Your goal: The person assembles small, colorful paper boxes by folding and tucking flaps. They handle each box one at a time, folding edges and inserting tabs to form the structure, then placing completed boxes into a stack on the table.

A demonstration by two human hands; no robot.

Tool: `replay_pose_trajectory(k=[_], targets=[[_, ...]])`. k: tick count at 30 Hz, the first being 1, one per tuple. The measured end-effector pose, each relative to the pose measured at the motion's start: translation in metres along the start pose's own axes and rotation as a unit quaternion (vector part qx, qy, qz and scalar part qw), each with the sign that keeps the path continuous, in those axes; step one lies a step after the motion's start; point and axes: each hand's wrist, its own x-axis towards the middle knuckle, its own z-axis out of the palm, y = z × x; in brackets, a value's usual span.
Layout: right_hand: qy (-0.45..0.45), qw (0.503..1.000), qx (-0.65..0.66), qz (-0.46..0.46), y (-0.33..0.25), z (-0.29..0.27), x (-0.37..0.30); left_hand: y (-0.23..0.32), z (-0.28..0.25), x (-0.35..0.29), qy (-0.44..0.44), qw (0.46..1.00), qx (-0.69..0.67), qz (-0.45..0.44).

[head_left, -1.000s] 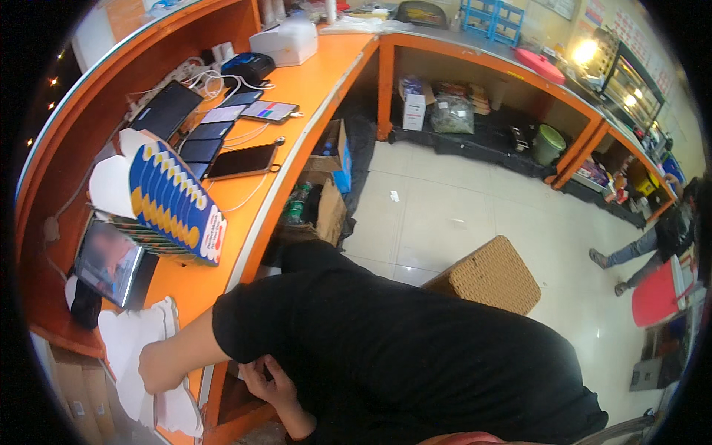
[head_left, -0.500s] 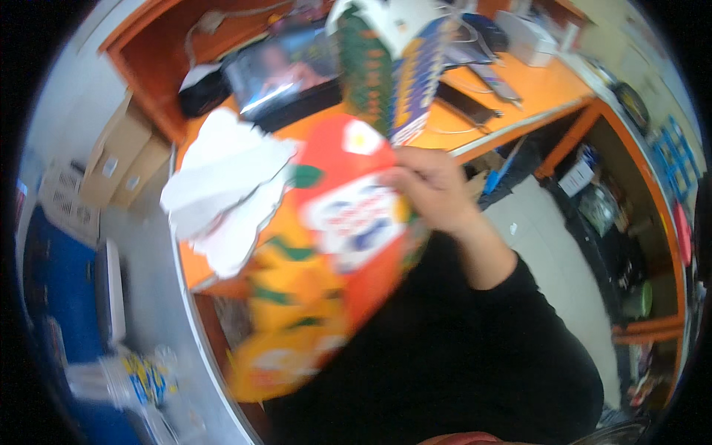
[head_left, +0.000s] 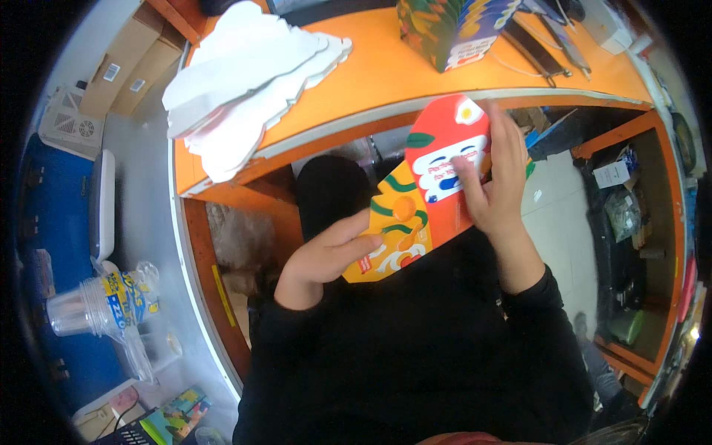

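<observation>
A printed cardboard piece (head_left: 458, 211) in red and yellow, with a wavy cut edge, is held tilted above my lap. My left hand (head_left: 326, 256) grips its yellow panel at the lower left, thumb on the printed face. On the red panel's right side, my right hand (head_left: 497, 182) has its thumb across the white printed patch and its fingers along the far edge. A stack of white die-cut card sheets (head_left: 230, 81) lies on the orange desk (head_left: 363, 70). Behind my right hand, a green and blue folded printed card (head_left: 452, 33) stands upright on the desk.
At the left, stacked clear plastic cups (head_left: 78, 308) lie beside a grey surface. Brown cardboard boxes (head_left: 122, 70) stand at the far left. A dark phone-like device (head_left: 530, 48) and cables rest on the desk's right. An orange shelf unit (head_left: 667, 245) holds bags at the right.
My left hand, out of sight before, now grips the yellow panel. The card has moved right and turned. The view has tipped downward, so the desk sits higher and its screen is mostly cut off.
</observation>
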Motion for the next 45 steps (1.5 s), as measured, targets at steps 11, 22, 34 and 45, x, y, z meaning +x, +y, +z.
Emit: replay_pose_trajectory(k=[11, 22, 34, 45], targets=[[-0.311, 0.938, 0.15, 0.0, -0.026, -0.016, -0.032, -0.027, 0.02, 0.028, -0.034, 0.984, -0.162, -0.059], [-0.345, 0.895, 0.252, 0.129, -0.018, -0.034, -0.044, -0.032, 0.033, 0.051, -0.06, 0.949, -0.298, -0.081], [-0.24, 0.891, 0.338, 0.188, -0.017, -0.051, -0.04, -0.063, 0.036, 0.064, -0.166, 0.851, -0.498, 0.034], [-0.152, 0.973, 0.173, -0.024, -0.014, -0.023, -0.02, -0.015, 0.064, 0.063, 0.183, 0.965, -0.152, 0.106]])
